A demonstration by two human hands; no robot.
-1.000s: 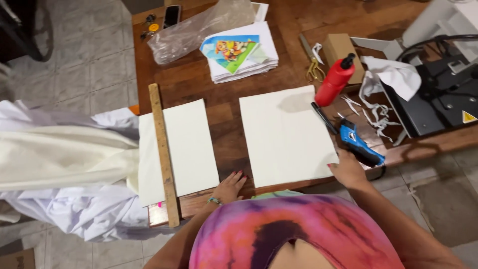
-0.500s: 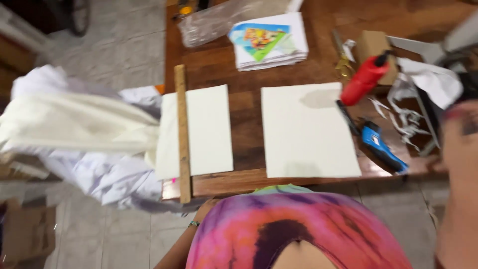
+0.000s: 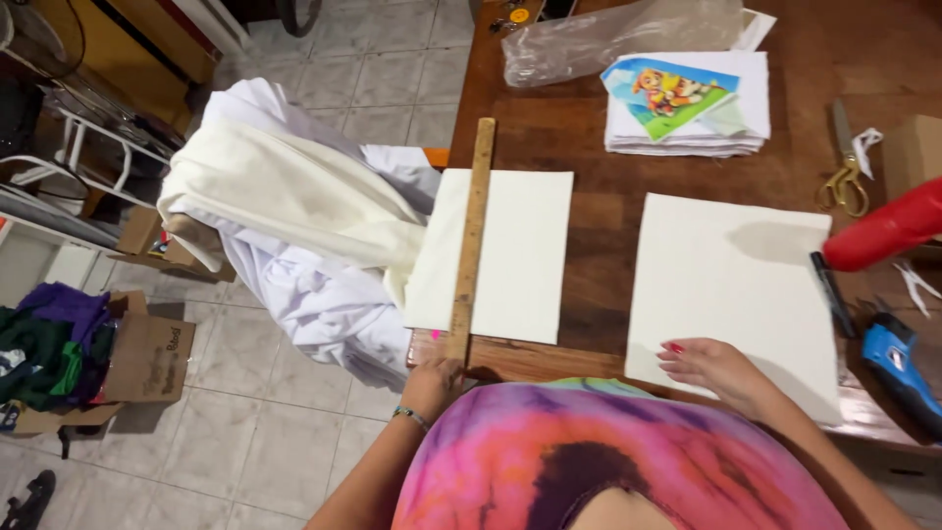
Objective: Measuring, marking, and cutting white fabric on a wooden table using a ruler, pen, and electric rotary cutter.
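Note:
My left hand [image 3: 433, 381] rests at the near edge of the wooden table [image 3: 589, 147], touching the near end of a long wooden ruler [image 3: 471, 236] that lies lengthwise over a cream fabric panel [image 3: 518, 253]. My right hand [image 3: 711, 367] lies flat, fingers spread, on the near left corner of a second, larger cream panel [image 3: 736, 294]. Neither hand grips anything.
White and cream cloth [image 3: 294, 226] hangs off the table's left side. Folded white fabric with a cartoon print [image 3: 687, 103], a clear plastic bag [image 3: 618, 34], scissors [image 3: 844, 167], a red bottle [image 3: 883, 236], a black pen [image 3: 832, 294] and a blue tool [image 3: 898, 368] sit farther back and right. Cardboard boxes [image 3: 108, 363] stand on the tiled floor.
The view swung left toward the hanging cloth. My right hand moved from the table's right side onto the larger panel; my left hand stays near the ruler's end.

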